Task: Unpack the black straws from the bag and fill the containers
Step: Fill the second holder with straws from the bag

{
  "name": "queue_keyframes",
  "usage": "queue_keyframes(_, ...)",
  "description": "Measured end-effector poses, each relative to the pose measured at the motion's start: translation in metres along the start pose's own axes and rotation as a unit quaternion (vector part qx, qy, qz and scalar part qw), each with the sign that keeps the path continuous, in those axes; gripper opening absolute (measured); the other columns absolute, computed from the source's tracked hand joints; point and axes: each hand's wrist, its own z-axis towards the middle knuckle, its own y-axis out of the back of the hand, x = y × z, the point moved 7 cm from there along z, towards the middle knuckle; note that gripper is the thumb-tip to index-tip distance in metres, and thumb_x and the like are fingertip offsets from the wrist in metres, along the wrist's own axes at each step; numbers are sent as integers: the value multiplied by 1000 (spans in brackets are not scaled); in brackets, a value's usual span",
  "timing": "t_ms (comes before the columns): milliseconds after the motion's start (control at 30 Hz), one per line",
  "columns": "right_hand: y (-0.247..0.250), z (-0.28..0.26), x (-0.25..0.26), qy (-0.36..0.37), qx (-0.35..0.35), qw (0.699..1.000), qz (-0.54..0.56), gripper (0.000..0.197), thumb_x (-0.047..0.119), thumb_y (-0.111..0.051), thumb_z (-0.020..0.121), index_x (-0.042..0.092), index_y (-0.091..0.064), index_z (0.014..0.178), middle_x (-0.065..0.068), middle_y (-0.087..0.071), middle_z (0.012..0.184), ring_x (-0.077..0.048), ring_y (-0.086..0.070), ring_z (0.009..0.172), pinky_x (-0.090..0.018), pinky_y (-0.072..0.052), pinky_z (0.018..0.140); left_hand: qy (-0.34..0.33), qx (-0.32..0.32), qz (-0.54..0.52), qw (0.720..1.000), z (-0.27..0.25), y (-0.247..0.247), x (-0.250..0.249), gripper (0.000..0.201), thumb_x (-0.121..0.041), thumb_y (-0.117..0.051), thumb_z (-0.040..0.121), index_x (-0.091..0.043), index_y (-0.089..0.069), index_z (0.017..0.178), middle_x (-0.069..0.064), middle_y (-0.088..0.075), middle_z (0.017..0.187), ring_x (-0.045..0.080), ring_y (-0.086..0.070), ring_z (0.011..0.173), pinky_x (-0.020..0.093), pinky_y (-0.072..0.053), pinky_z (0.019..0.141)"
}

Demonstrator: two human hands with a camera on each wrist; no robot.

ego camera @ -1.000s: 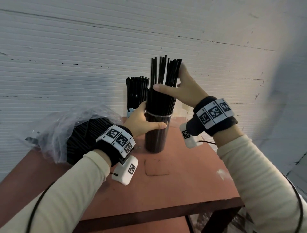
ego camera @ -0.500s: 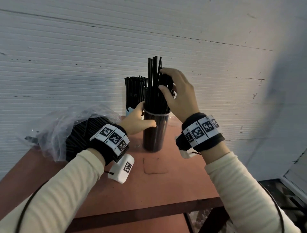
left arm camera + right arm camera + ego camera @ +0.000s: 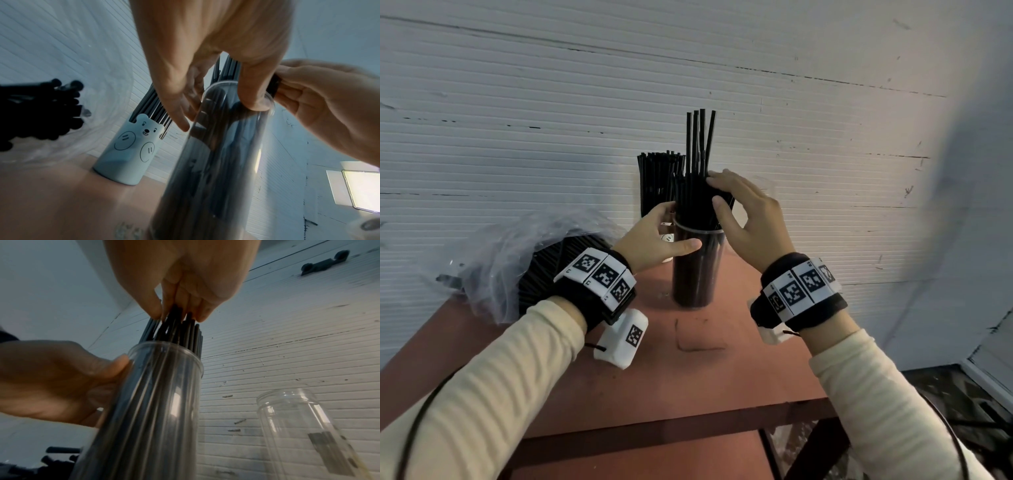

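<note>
A tall clear container packed with black straws stands on the red-brown table. My left hand grips it just under the rim, thumb in front and fingers behind. My right hand sits over the top of the bundle, its fingers curled on the straw ends and its thumb on the near side. A few straws stick up higher behind that hand. In the right wrist view the fingertips rest on the straw tops above the container. The clear plastic bag with more straws lies at the left.
A pale bear-printed cup full of straws stands behind the clear container by the white slatted wall. A second clear jar with something dark in it stands to the right. The table's front edge is close to me.
My right hand has shifted from the side of the raised straws to the top of the bundle, and most straws have sunk lower into the container. The left hand kept its grip.
</note>
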Motion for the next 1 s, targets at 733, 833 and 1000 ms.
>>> queue_keyframes(733, -5, 56, 31, 1, 25, 1000, -3, 29, 16, -64, 88, 11, -64, 117, 2, -65, 111, -5, -56, 95, -14, -46, 87, 23, -81, 38, 996, -3, -1, 6, 78, -34, -87, 67, -17, -45, 130, -5, -56, 125, 17, -57, 118, 38, -42, 107)
queue_keyframes(833, -5, 49, 29, -5, 16, 1000, -20, 31, 19, -62, 90, 12, -63, 120, 1, -65, 116, -11, -58, 103, -4, -37, 88, 23, -79, 32, 996, -4, -1, 5, 78, -33, -87, 67, -16, -45, 131, -4, -56, 127, 17, -57, 118, 35, -42, 107)
queue_keyframes(1000, 9, 37, 27, 9, -10, 994, -105, 42, 31, -61, 92, 20, -57, 132, 5, -61, 128, -21, -44, 118, -20, -31, 99, 21, -78, 34, 996, -3, -2, 7, 79, -34, -87, 67, -17, -45, 130, -4, -56, 126, 18, -57, 118, 39, -42, 107)
